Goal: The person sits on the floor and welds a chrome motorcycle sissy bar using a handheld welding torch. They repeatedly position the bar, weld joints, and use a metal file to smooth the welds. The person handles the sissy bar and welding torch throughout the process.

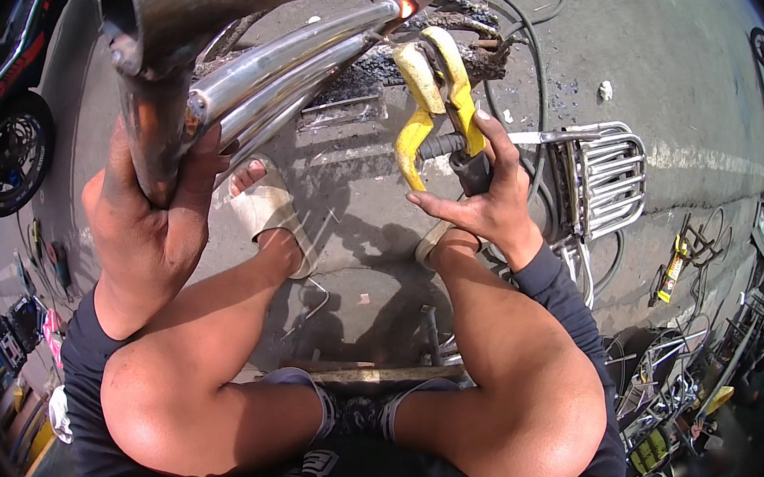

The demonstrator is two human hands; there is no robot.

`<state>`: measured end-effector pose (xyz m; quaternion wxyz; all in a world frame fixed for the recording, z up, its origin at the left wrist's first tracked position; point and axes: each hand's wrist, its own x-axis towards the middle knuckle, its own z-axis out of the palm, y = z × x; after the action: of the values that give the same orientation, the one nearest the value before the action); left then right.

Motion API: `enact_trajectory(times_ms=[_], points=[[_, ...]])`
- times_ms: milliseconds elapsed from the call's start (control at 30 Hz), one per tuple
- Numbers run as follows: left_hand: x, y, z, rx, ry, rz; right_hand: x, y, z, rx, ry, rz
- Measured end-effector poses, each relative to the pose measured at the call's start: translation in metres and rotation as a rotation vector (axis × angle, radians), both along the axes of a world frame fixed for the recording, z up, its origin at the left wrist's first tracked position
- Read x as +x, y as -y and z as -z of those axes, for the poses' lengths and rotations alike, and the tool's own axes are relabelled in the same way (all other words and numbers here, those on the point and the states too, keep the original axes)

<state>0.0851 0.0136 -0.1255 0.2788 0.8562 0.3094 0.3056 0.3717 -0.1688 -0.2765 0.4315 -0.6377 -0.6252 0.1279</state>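
Observation:
My left hand [146, 223] is closed round the near end of a welded steel tube frame [279, 69]. Several bare tubes of it run away to the upper middle, where a joint glows orange. In my right hand [503, 191] is a yellow welding electrode holder [420, 80] with a black handle. Thumb and fingers grip the handle, and the yellow jaws point up toward the glowing joint, close to it in the picture. Whether they touch I cannot tell. No electrode can be made out clearly in the jaws.
Behind the frame lies a rough, spatter-covered metal piece [471, 57]. A bent-tube rack [607, 183] rests at the right, near black cables [539, 69]. A yellow tube-shaped pack [674, 267] and heaped metal scrap [663, 398] lie farther right. A motorcycle wheel [14, 153] stands left.

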Motion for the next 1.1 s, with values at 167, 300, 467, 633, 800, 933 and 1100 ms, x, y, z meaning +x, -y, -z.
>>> enact_trajectory(times_ms=[167, 300, 467, 633, 800, 933, 1100], points=[[-0.004, 0.0, 0.005, 0.038, -0.017, 0.021, -0.006, -0.005, 0.001, 0.032, 0.05, 0.003], [-0.006, 0.0, 0.005, 0.061, -0.022, 0.053, -0.007, -0.006, 0.0, 0.033, 0.054, 0.004], [-0.006, 0.001, 0.003, 0.058, -0.041, 0.043, -0.007, -0.009, -0.001, 0.036, 0.081, 0.021], [-0.003, 0.003, 0.0, 0.019, -0.055, 0.043, -0.007, -0.012, -0.003, 0.01, 0.071, 0.017], [-0.002, 0.003, -0.002, 0.023, -0.049, 0.037, -0.008, -0.013, -0.006, -0.017, 0.035, 0.002], [-0.002, 0.002, -0.003, 0.027, -0.048, 0.069, -0.008, -0.014, -0.009, -0.02, 0.017, 0.0], [0.001, 0.003, -0.002, 0.006, -0.012, 0.051, -0.008, -0.014, -0.013, -0.021, 0.038, -0.007]])
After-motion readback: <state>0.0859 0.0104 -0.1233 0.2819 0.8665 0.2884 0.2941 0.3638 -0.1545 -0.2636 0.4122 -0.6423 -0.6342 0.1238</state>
